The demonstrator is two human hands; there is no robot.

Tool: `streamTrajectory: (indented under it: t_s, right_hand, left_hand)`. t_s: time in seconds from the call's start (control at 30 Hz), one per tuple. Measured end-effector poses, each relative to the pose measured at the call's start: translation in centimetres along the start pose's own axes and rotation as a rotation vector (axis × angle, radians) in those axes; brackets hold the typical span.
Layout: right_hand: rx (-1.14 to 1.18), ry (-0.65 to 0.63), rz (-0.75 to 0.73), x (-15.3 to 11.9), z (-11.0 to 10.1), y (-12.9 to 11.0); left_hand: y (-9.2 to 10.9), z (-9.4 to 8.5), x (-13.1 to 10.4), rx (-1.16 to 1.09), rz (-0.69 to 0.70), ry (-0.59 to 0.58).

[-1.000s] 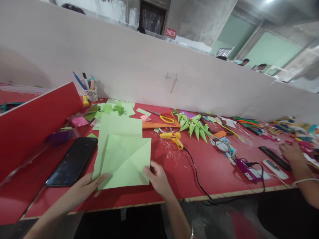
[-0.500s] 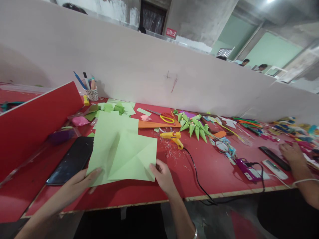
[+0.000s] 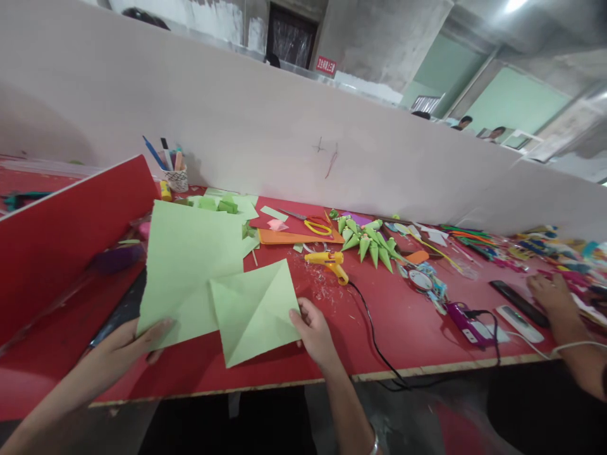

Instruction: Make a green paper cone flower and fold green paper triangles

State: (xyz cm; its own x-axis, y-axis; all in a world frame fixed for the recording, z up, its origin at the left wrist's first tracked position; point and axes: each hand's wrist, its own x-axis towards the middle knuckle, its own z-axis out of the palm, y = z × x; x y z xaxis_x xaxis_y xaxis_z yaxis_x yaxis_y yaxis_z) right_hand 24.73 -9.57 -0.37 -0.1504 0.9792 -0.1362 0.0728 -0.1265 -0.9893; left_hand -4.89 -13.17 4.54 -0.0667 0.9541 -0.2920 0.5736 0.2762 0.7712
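Observation:
My left hand (image 3: 137,341) pinches the lower left corner of a large light green paper sheet (image 3: 190,265), thumb on top. Between the thumb and fingers of my right hand (image 3: 313,328) is the right edge of a smaller creased green paper square (image 3: 258,309). A diagonal fold line crosses that square, and its upper left corner overlaps the big sheet. Both papers are held up over the red table (image 3: 199,379). Partly covered by the big sheet, a dark phone or tablet (image 3: 121,306) lies near my left hand.
Right of the papers sits a yellow glue gun (image 3: 329,259) with a black cord. Behind it are scissors (image 3: 317,227), an orange strip (image 3: 298,237) and folded green paper cones (image 3: 367,240). A pen cup (image 3: 177,179) stands by the partition. Another person's hand (image 3: 552,294) is at far right.
The two papers, which overlapped widely before, have come apart. My left hand has moved left with the large sheet, and the square in my right hand has tilted.

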Motion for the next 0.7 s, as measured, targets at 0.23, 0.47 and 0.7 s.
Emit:
streamTrajectory:
  t_s: [0.23,0.47,0.7]
  right_hand:
    - [0.108,0.058,-0.025,0.3,-0.6,-0.5]
    - [0.060,0.079,-0.091,1.6,-3.4,-3.3]
    - [0.130,0.203,-0.273,9.5,-5.5,-7.5]
  left_hand:
    - [-1.1,-1.7,-0.3,0.041,-0.083,0.015]
    - [-2.8,-2.5,-0.2,0.015,-0.054,0.009]
    - [-0.6,-1.8,-0.7,0.046,-0.005,-0.014]
